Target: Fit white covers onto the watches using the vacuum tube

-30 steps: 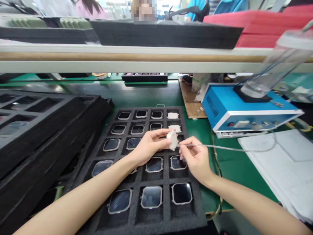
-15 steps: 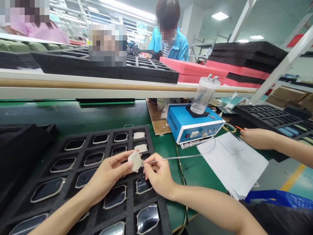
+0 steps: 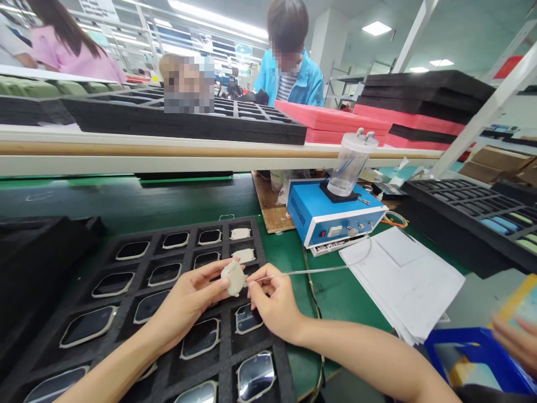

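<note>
My left hand [image 3: 197, 291] grips a small cream-coloured case [image 3: 233, 277] between thumb and fingers, above a black foam tray [image 3: 168, 358]. Close to the case's right edge, my right hand [image 3: 272, 299] pinches the end of a thin clear tube [image 3: 319, 272]. The tube runs right to a blue machine [image 3: 331, 212] with a clear cylinder [image 3: 347, 168] on top. Dark-screened frames [image 3: 198, 338] lie in the tray compartments, and two cream pieces [image 3: 240, 233] lie at its back right. Whether the tube's tip touches the case cannot be made out.
White papers [image 3: 398, 280] lie right of the machine. A blue bin [image 3: 474, 358] is at the lower right, near another person's blurred hand [image 3: 516, 336]. A shelf [image 3: 168, 163] with foam trays crosses the back; a person in a blue jacket [image 3: 310, 78] stands behind it.
Another person's hand has left the area beside the papers, and a blurred hand now shows above the blue bin. My hands keep nearly the same hold on case and tube.
</note>
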Demonstrator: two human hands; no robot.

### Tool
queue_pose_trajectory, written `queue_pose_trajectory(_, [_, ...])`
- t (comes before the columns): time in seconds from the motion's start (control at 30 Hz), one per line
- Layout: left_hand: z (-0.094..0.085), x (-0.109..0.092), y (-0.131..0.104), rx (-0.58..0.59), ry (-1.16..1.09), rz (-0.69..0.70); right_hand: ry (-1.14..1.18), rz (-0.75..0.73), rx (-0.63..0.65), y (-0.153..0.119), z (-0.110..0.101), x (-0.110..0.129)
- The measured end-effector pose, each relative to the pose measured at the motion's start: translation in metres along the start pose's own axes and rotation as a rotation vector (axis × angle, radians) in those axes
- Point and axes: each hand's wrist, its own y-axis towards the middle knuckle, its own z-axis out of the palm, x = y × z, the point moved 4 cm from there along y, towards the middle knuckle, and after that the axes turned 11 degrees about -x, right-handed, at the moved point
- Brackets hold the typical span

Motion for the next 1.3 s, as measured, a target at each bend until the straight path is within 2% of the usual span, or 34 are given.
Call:
queue_pose_trajectory(0.7, [-0.0012,-0.0005,0.0001,-0.011,0.031,0.03,0.025,0.023,-0.014,0.0,0.0002,0.0031])
queue_pose_trajectory(1.3, [-0.0009,0.0012,0.0008,0.025,-0.008,0.013,0.04,0.032,-0.013,-0.001,0.0007,0.0018])
